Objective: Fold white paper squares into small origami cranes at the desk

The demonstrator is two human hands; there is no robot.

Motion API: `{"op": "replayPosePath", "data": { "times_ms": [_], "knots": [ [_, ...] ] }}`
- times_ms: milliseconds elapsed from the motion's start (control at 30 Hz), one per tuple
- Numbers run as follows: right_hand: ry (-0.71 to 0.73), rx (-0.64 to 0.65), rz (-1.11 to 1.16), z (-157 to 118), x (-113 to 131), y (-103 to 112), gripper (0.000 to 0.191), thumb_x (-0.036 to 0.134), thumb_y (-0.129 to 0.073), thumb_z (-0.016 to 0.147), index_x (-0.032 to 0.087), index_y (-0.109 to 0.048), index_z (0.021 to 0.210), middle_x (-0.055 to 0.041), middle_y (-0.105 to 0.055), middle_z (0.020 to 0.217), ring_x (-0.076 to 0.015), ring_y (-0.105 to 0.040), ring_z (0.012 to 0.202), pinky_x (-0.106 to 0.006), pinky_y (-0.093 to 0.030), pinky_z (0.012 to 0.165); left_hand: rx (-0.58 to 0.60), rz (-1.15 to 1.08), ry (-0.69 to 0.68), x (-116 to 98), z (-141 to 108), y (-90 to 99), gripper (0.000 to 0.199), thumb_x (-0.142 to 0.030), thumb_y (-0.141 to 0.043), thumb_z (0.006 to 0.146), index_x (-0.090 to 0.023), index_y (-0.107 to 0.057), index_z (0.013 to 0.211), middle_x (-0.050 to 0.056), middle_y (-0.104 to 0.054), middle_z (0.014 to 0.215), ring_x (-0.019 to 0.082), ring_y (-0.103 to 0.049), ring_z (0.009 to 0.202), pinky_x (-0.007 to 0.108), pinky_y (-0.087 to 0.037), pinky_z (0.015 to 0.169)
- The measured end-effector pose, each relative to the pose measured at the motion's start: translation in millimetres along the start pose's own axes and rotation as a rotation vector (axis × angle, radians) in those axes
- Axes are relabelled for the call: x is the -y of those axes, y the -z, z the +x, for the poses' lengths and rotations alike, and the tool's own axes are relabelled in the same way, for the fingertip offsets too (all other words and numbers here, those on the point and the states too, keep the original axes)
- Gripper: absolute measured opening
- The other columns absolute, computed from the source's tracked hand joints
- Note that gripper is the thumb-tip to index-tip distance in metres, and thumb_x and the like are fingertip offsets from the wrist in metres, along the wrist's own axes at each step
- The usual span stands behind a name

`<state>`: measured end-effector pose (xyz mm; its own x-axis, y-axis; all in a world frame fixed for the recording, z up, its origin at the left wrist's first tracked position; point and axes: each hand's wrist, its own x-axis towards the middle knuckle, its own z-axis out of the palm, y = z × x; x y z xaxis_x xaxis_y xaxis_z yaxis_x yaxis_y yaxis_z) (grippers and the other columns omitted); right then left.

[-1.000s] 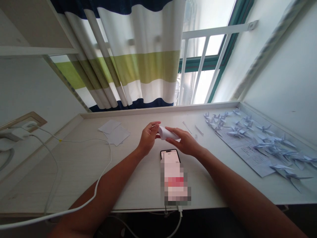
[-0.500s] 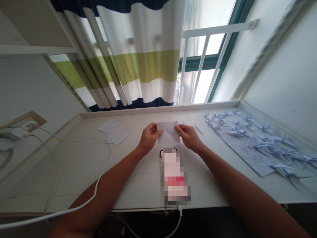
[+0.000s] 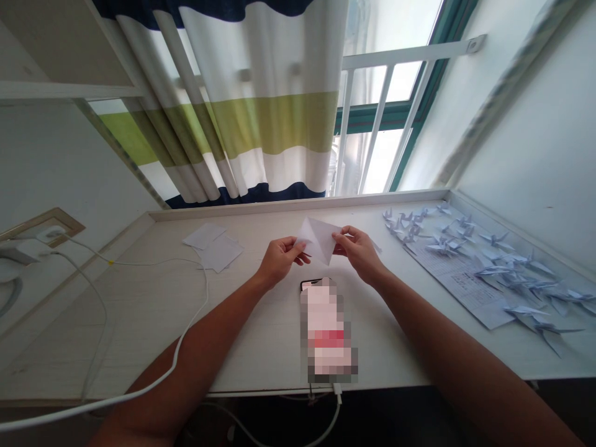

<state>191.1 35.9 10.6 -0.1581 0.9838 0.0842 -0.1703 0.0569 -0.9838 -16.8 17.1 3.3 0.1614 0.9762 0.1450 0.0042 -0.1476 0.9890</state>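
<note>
A small white sheet of paper [image 3: 320,241] is held up above the desk between both hands, turned so that its corners point up and down, with a crease running through it. My left hand [image 3: 282,257] pinches its left corner between thumb and fingers. On the opposite corner, my right hand [image 3: 356,249] has a similar pinch. Just below the paper lies a phone [image 3: 327,329], its screen blurred out and a white cable plugged into its lower end.
Several loose paper squares [image 3: 218,251] lie at the left. Many folded paper cranes [image 3: 447,245] cover the right side, some on a printed sheet [image 3: 470,292]. A white cable [image 3: 186,338] runs from the wall socket across my left forearm. A curtain [image 3: 274,124] hangs behind the desk.
The paper has been rotated from square-on to corner-up and now bends along a crease. Both hands have shifted their grip to its side corners.
</note>
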Motion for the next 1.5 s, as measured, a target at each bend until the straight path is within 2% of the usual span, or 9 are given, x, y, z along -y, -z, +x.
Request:
{"op": "replayPosePath", "data": {
  "times_ms": [300,500,633,800,933,1067,1167,1300,1500],
  "knots": [
    [-0.019,0.079,-0.022,9,-3,20,0.037,0.043,-0.087,0.069,0.017,-0.065,0.083,-0.0047,-0.074,0.079,-0.0186,-0.071,0.07,-0.043,-0.062,0.079,0.056,0.008,-0.017,-4,6,14.3,0.038,-0.048,-0.075,0.082,-0.011,-0.075,0.093,0.01,-0.074,0.071,0.018,-0.069,0.062,0.029,-0.051,0.061],
    [0.026,0.146,0.042,9,-5,19,0.034,0.042,-0.084,0.073,0.019,-0.074,0.096,-0.004,-0.075,0.082,-0.0175,-0.07,0.072,-0.043,-0.061,0.083,0.042,-0.164,0.021,-2,8,18.6,0.04,-0.039,-0.077,0.08,-0.013,-0.072,0.11,0.008,-0.075,0.072,0.02,-0.071,0.063,0.032,-0.053,0.065],
    [0.019,0.157,0.062,7,-6,17,0.023,0.041,-0.08,0.075,0.019,-0.076,0.082,-0.0036,-0.074,0.08,-0.0196,-0.071,0.078,-0.044,-0.06,0.088,0.066,-0.212,-0.001,-1,7,19.8,0.026,-0.033,-0.068,0.082,-0.012,-0.074,0.096,0.009,-0.074,0.077,0.021,-0.073,0.073,0.033,-0.054,0.072],
    [0.034,0.176,-0.084,5,0,17,0.018,0.03,-0.068,0.08,0.019,-0.066,0.066,-0.0045,-0.076,0.087,-0.0218,-0.069,0.088,-0.049,-0.054,0.096,0.002,0.001,-0.12,0,6,15.4,0.02,-0.034,-0.073,0.08,-0.014,-0.067,0.08,0.004,-0.069,0.072,0.016,-0.067,0.065,0.03,-0.053,0.065],
    [0.155,0.09,-0.263,1,11,15,0.009,0.026,-0.064,0.083,0.019,-0.066,0.078,-0.0072,-0.077,0.101,-0.0244,-0.069,0.099,-0.05,-0.05,0.097,0.009,0.046,-0.156,3,4,12.3,0.028,-0.03,-0.08,0.074,-0.018,-0.055,0.076,-0.002,-0.061,0.068,0.011,-0.059,0.062,0.025,-0.048,0.061],
    [0.123,0.331,-0.335,-7,16,5,0.029,0.04,-0.071,0.084,0.019,-0.073,0.105,-0.0094,-0.076,0.106,-0.0244,-0.071,0.097,-0.043,-0.055,0.088,0.086,0.006,-0.145,1,-1,6.6,0.033,-0.029,-0.082,0.073,-0.019,-0.053,0.088,-0.003,-0.061,0.075,0.01,-0.057,0.065,0.022,-0.047,0.063],
    [0.099,0.458,-0.34,-12,12,-4,0.035,0.047,-0.073,0.084,0.018,-0.074,0.104,-0.0086,-0.076,0.099,-0.023,-0.071,0.09,-0.038,-0.057,0.079,0.107,-0.023,-0.137,-3,-3,0.7,0.045,-0.028,-0.083,0.073,-0.021,-0.055,0.108,-0.002,-0.065,0.08,0.011,-0.06,0.069,0.023,-0.048,0.066],
    [0.06,0.374,-0.138,-12,5,-8,0.033,0.048,-0.076,0.081,0.019,-0.072,0.097,-0.0059,-0.076,0.091,-0.0208,-0.071,0.082,-0.034,-0.057,0.073,0.073,-0.072,-0.099,-5,-3,-3.3,0.04,-0.034,-0.082,0.076,-0.02,-0.058,0.104,-0.001,-0.066,0.08,0.013,-0.063,0.071,0.024,-0.05,0.065],
    [-0.007,0.266,0.034,-10,7,-7,0.035,0.043,-0.083,0.076,0.02,-0.067,0.096,-0.005,-0.077,0.087,-0.0209,-0.072,0.077,-0.035,-0.055,0.073,0.189,0.041,0.017,-4,-6,-4.5,0.034,-0.047,-0.071,0.086,-0.013,-0.068,0.086,0.01,-0.075,0.078,0.019,-0.071,0.069,0.031,-0.055,0.067]
  ]
}}
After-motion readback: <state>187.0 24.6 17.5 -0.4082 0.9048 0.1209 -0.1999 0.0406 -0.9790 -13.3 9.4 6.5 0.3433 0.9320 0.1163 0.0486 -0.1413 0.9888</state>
